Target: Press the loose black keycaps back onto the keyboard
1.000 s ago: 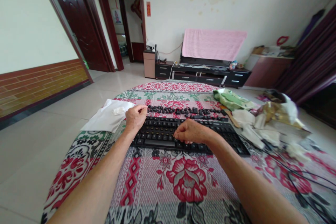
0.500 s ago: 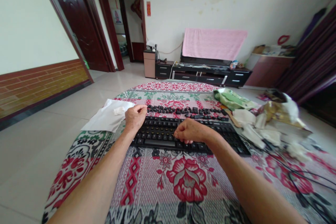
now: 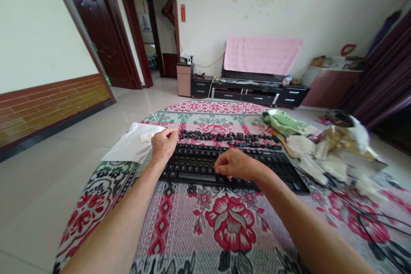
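Note:
A black computer keyboard (image 3: 195, 177) lies on the flowered tablecloth, with some keys in place and bare key sockets in the middle rows. My right hand (image 3: 236, 163) is over its lower middle, thumb and fingers pinched together at the keys right above the space bar. Whatever those fingertips hold is hidden. At the keyboard's upper left corner is my left hand (image 3: 164, 144), its fingers closed near the left end of a row of loose black keycaps (image 3: 221, 137). I cannot make out what is between them.
White paper (image 3: 123, 143) with a crumpled tissue lies left of the keyboard. On the right are a green cloth (image 3: 285, 123), whitish rags (image 3: 310, 162), a gold-and-white bag (image 3: 348, 137) and black cables (image 3: 362, 212). Beyond the table stands a low TV cabinet (image 3: 227, 95).
The right hand stays pinched over the keys and has shifted barely. My left hand remains closed by the loose keycaps. The whole view has tilted slightly.

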The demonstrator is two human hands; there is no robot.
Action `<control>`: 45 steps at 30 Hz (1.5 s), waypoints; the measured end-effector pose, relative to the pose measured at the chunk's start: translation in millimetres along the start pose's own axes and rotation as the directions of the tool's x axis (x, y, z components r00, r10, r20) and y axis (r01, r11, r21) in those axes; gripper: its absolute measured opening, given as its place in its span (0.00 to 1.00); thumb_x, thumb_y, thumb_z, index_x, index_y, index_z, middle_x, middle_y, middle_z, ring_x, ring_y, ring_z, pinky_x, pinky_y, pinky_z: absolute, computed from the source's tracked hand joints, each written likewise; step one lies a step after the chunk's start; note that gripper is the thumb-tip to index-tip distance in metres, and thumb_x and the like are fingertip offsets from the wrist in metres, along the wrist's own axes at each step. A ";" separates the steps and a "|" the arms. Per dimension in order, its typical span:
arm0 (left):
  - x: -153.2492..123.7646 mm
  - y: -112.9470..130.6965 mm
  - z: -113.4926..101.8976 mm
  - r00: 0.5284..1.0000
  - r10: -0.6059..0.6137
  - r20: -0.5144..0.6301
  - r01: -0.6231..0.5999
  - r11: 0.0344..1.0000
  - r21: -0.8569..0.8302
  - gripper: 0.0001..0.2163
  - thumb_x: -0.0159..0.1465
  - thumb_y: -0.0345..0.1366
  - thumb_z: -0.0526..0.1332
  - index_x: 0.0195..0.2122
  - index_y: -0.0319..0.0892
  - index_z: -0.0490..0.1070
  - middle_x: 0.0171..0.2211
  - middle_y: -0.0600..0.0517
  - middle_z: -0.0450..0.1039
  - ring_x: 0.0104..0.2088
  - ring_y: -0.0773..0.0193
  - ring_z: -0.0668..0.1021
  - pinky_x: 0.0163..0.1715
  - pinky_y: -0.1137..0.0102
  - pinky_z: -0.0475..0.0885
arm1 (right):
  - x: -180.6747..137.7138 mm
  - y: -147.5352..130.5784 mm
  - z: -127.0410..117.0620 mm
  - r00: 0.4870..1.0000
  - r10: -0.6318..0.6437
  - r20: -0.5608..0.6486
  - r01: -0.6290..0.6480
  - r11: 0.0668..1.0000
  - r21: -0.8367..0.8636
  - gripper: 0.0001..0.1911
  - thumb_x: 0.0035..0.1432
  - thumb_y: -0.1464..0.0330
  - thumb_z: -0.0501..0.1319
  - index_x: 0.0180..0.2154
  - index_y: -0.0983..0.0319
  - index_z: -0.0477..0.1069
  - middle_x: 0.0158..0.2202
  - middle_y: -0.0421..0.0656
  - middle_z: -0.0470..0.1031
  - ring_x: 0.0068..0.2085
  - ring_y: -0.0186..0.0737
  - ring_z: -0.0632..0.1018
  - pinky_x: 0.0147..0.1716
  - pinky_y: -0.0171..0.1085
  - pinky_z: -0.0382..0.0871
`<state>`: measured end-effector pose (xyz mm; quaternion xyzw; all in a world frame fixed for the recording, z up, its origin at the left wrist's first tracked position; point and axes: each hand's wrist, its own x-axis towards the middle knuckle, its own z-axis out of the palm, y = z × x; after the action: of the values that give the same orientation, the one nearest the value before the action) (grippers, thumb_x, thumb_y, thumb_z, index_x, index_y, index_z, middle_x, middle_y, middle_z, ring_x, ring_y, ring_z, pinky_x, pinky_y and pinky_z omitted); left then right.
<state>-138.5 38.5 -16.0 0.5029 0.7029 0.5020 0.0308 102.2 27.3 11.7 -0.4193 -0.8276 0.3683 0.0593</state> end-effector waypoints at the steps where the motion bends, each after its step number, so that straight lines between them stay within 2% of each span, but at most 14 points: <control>1: 0.2 0.0 -1.3 1.000 0.003 -0.010 -0.003 1.000 0.011 0.12 0.51 0.39 0.54 0.30 0.44 0.74 0.26 0.54 0.75 0.28 0.65 0.75 0.31 0.73 0.68 | 0.2 0.3 0.3 1.000 0.004 -0.002 -0.004 1.000 0.008 0.10 0.43 0.68 0.54 0.24 0.65 0.72 0.17 0.39 0.68 0.18 0.29 0.68 0.16 0.27 0.59; 5: 0.4 1.8 -6.6 0.999 0.019 -0.030 -0.017 0.997 0.076 0.11 0.51 0.38 0.54 0.29 0.45 0.74 0.27 0.55 0.75 0.29 0.65 0.75 0.33 0.73 0.67 | 1.2 0.1 1.0 0.999 0.027 -0.031 -0.026 0.999 0.031 0.09 0.41 0.69 0.55 0.26 0.65 0.71 0.18 0.40 0.70 0.18 0.29 0.69 0.16 0.27 0.59; 9: -0.7 5.0 -8.6 1.000 0.019 -0.012 -0.017 0.992 0.126 0.10 0.52 0.37 0.54 0.29 0.45 0.74 0.27 0.55 0.75 0.30 0.65 0.75 0.33 0.73 0.67 | 2.1 -0.3 1.7 0.998 0.041 -0.043 -0.040 0.999 0.006 0.08 0.42 0.69 0.55 0.24 0.66 0.71 0.18 0.40 0.70 0.18 0.28 0.68 0.15 0.27 0.59; 11: -2.6 7.2 -8.0 0.997 0.076 0.022 -0.079 0.983 0.165 0.10 0.53 0.37 0.53 0.30 0.45 0.74 0.28 0.55 0.75 0.31 0.65 0.75 0.34 0.73 0.67 | 2.1 -0.9 1.8 0.998 0.045 -0.037 -0.045 0.999 0.011 0.08 0.42 0.69 0.55 0.25 0.65 0.70 0.17 0.40 0.69 0.17 0.28 0.67 0.15 0.27 0.58; 13: -5.2 10.0 -6.8 0.981 0.176 0.085 -0.190 0.961 0.202 0.11 0.54 0.36 0.52 0.30 0.46 0.74 0.31 0.55 0.75 0.32 0.65 0.75 0.35 0.73 0.66 | 1.6 -2.0 1.8 0.998 0.045 -0.035 -0.045 0.999 0.007 0.08 0.41 0.69 0.55 0.24 0.66 0.70 0.17 0.39 0.68 0.17 0.28 0.67 0.15 0.27 0.58; 16: -9.4 14.4 -5.1 0.925 0.292 0.243 -0.350 0.903 0.249 0.11 0.55 0.36 0.52 0.31 0.47 0.74 0.32 0.54 0.75 0.33 0.65 0.74 0.36 0.72 0.66 | 0.2 -3.9 1.5 0.998 0.030 -0.053 -0.031 0.999 -0.021 0.08 0.41 0.70 0.54 0.24 0.66 0.71 0.16 0.39 0.68 0.17 0.28 0.67 0.15 0.27 0.57; 21: -10.2 19.7 -6.8 0.787 0.290 0.545 -0.493 0.826 0.273 0.12 0.55 0.37 0.51 0.34 0.48 0.74 0.35 0.53 0.74 0.37 0.63 0.73 0.41 0.69 0.64 | -2.0 -7.2 0.4 0.997 0.013 -0.072 -0.018 0.998 -0.061 0.09 0.42 0.70 0.55 0.25 0.66 0.71 0.18 0.39 0.69 0.18 0.28 0.67 0.15 0.27 0.57; 24: -7.7 21.5 -9.9 0.714 0.291 0.637 -0.545 0.802 0.244 0.13 0.55 0.37 0.51 0.39 0.48 0.72 0.38 0.52 0.73 0.40 0.62 0.72 0.43 0.68 0.63 | -2.5 -9.0 0.1 0.997 0.030 -0.076 -0.036 0.996 -0.076 0.08 0.41 0.70 0.55 0.24 0.66 0.71 0.17 0.39 0.69 0.17 0.28 0.67 0.15 0.27 0.57; 26: -6.6 22.2 -11.1 0.690 0.297 0.660 -0.561 0.795 0.229 0.14 0.55 0.36 0.51 0.41 0.48 0.71 0.38 0.52 0.73 0.40 0.61 0.72 0.43 0.68 0.63 | -2.8 -9.9 0.1 0.996 0.033 -0.081 -0.039 0.996 -0.075 0.08 0.41 0.70 0.54 0.24 0.66 0.71 0.17 0.39 0.69 0.17 0.28 0.67 0.15 0.27 0.57; 28: -6.7 22.8 -10.9 0.694 0.292 0.659 -0.551 0.804 0.224 0.15 0.55 0.35 0.51 0.41 0.47 0.71 0.39 0.51 0.73 0.40 0.61 0.72 0.44 0.67 0.63 | -3.2 -10.9 0.2 0.996 0.040 -0.082 -0.046 0.996 -0.070 0.09 0.41 0.70 0.54 0.24 0.66 0.71 0.17 0.40 0.68 0.17 0.28 0.67 0.15 0.27 0.57; 32: -8.4 24.6 -9.7 0.740 0.245 0.626 -0.496 0.828 0.261 0.15 0.53 0.33 0.52 0.40 0.47 0.72 0.40 0.52 0.73 0.41 0.61 0.72 0.45 0.68 0.62 | -4.3 -14.0 0.9 0.993 0.058 -0.098 -0.063 0.997 -0.049 0.09 0.41 0.70 0.55 0.24 0.66 0.71 0.17 0.40 0.68 0.17 0.28 0.66 0.15 0.27 0.57; 40: -5.0 19.5 -10.9 0.786 0.217 0.579 -0.433 0.861 0.265 0.14 0.50 0.33 0.53 0.37 0.48 0.73 0.39 0.53 0.73 0.40 0.61 0.73 0.43 0.69 0.64 | -0.7 -15.0 5.8 0.994 -0.034 -0.108 0.028 0.998 -0.062 0.09 0.43 0.69 0.54 0.24 0.65 0.72 0.17 0.39 0.69 0.19 0.28 0.67 0.16 0.27 0.57; 43: -4.5 16.5 -9.2 0.807 0.216 0.550 -0.413 0.872 0.262 0.13 0.52 0.35 0.53 0.35 0.48 0.74 0.37 0.54 0.74 0.39 0.62 0.73 0.42 0.69 0.65 | -0.2 -8.9 -0.8 0.993 -0.068 -0.094 0.064 0.997 -0.043 0.12 0.47 0.67 0.52 0.24 0.65 0.71 0.17 0.39 0.68 0.19 0.29 0.68 0.17 0.28 0.58; 45: -5.1 16.1 -8.4 0.817 0.215 0.534 -0.404 0.876 0.265 0.12 0.53 0.36 0.52 0.34 0.48 0.74 0.36 0.54 0.74 0.38 0.62 0.74 0.41 0.70 0.65 | -0.3 -2.0 -9.0 0.984 -0.071 -0.163 0.059 0.995 -0.077 0.13 0.48 0.66 0.51 0.23 0.65 0.71 0.18 0.40 0.69 0.19 0.29 0.68 0.18 0.28 0.59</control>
<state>-129.8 29.0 -2.3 0.7192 0.6597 0.2162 0.0294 104.7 31.3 19.6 -0.4230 -0.8459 0.3000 0.1249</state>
